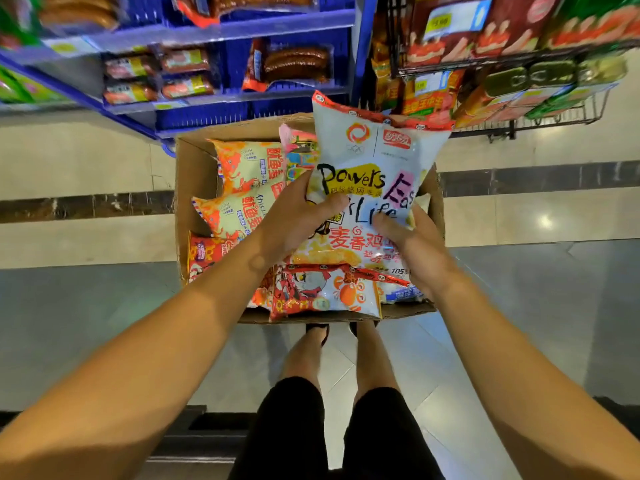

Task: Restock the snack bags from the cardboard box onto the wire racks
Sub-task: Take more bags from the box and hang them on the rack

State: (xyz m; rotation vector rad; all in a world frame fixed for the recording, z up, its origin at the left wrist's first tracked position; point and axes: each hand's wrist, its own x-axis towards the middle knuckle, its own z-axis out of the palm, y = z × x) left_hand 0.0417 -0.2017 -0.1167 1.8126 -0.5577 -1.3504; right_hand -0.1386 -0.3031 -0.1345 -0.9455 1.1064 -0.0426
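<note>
Left hand [298, 216] and right hand [412, 251] both grip a white snack bag [377, 174] above the cardboard box [194, 174]. Risk: the slick bag (air-puffed) could slip before reaching the wire rack [519, 95], upper right.

Bright overhead light glares off the floor tiles [545, 221]; shelves [221, 32] blur and bend toward the edges.

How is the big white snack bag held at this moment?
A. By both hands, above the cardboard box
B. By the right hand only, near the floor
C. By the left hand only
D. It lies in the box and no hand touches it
A: the left hand and the right hand both have a grip on the white snack bag, raised over the cardboard box.
</note>
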